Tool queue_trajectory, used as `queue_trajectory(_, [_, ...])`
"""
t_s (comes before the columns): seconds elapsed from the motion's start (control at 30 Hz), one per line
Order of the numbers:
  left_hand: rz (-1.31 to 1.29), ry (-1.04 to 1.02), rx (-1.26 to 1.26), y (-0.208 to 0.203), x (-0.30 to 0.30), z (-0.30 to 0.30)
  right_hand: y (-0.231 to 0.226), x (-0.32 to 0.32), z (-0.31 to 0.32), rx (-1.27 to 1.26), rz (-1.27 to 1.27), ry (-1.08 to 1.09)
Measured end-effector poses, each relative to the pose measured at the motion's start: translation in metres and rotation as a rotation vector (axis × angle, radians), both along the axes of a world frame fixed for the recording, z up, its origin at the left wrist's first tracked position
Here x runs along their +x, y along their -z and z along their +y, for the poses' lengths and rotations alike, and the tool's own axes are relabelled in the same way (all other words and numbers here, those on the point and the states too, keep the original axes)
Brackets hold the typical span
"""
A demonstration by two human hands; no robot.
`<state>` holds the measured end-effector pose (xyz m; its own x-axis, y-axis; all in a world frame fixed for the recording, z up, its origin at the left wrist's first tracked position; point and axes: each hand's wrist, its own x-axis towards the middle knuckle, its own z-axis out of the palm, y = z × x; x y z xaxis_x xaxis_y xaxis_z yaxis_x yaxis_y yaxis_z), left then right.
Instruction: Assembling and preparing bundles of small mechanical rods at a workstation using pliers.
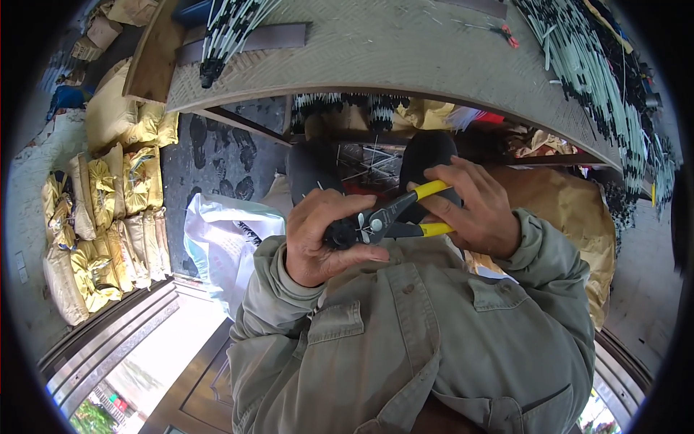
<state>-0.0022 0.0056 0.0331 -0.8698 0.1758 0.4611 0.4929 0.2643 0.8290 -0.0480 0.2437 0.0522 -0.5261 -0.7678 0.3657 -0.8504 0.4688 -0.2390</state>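
Note:
In front of my chest, my left hand (pixel 315 235) is closed around a black bundle (pixel 338 235), seen nearly end-on, with a few short pale tips sticking out toward the right. My right hand (pixel 471 206) grips a pair of pliers (pixel 394 208) with yellow and black handles. The handles are spread apart, one under the fingers and the other lower, by the palm. The jaws reach to the bundle between my left thumb and forefinger. Whether the jaws touch the tips cannot be made out.
Ahead is a worktable (pixel 405 58) carrying a bundle of white rods with black ends (pixel 224 36), a large rod pile (pixel 585 72) and red-handled pliers (pixel 506 35). Stacked yellow sacks (pixel 108 246) stand left, beside a white bag (pixel 224 231). Brown wrapping (pixel 571 224) lies right.

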Motion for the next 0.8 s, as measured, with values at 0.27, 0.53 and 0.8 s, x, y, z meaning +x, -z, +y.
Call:
queue_trajectory(0.27, [-0.025, 0.005, -0.034, -0.004, 0.001, 0.0, 0.011, 0.003, 0.003, 0.013, -0.171, -0.05])
queue_trajectory(0.53, [0.063, 0.03, -0.077, 0.0, -0.002, -0.004, 0.024, -0.002, 0.001, -0.11, -0.293, -0.144])
queue_trajectory(0.8, [0.016, 0.238, 0.022, 0.0, -0.017, -0.013, 0.008, -0.018, 0.022, 0.101, -2.004, -0.352])
